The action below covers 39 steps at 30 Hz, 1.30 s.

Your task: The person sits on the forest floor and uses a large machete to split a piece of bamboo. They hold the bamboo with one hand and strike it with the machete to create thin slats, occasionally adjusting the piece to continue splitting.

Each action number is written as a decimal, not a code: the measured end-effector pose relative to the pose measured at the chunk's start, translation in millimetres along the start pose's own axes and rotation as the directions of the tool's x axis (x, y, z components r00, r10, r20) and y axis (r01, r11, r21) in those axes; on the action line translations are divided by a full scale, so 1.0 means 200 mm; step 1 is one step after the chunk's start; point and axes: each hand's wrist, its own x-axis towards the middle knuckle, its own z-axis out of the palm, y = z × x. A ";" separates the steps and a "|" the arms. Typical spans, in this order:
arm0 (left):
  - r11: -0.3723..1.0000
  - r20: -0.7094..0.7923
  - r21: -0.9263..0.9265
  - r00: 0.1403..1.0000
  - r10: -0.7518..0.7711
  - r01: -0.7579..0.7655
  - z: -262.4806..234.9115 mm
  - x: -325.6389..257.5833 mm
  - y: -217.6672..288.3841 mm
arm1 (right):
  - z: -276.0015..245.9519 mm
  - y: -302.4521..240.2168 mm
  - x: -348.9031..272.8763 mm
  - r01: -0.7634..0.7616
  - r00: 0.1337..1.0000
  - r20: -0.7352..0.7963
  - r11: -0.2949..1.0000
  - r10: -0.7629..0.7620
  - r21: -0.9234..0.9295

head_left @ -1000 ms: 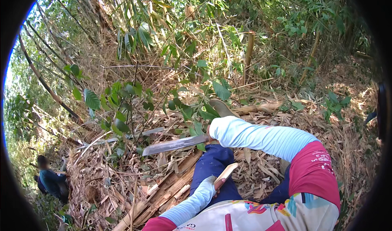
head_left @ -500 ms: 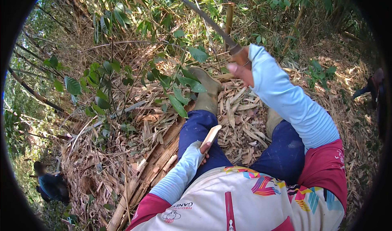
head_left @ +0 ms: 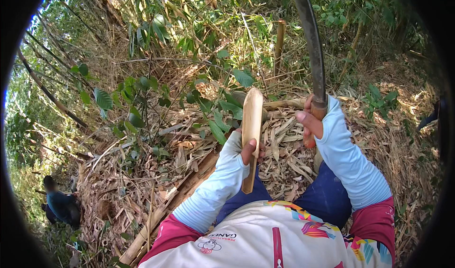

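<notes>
My left hand gripped the pale wood strip near its middle, probably for balance, leaving both ends free. Well apart, my right hand clasped the machete by its handle, blade pointing away, seemingly keeping my fingers safe.

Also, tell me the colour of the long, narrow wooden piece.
The long, narrow wooden piece is pale yellowish tan, best seen in the head view.

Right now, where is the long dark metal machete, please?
In the head view, the long dark metal machete points upward at upper right, its brown wooden handle in the right hand, to the right of the pale elongated wooden piece.
</notes>
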 end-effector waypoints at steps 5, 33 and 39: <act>0.976 -0.040 0.199 0.994 0.099 -0.089 0.13 -0.05 0.05 | 0.10 0.00 -0.03 -0.064 0.990 0.120 0.990 0.079 -0.125; 0.987 0.161 0.087 0.979 0.121 -0.137 0.14 0.01 0.05 | 0.13 0.13 -0.02 0.067 0.997 0.064 0.944 -0.049 -0.323; 0.990 0.290 0.142 0.955 -0.058 0.017 0.20 -0.06 0.07 | 0.10 0.08 0.04 -0.067 0.997 -0.034 0.988 0.063 -0.137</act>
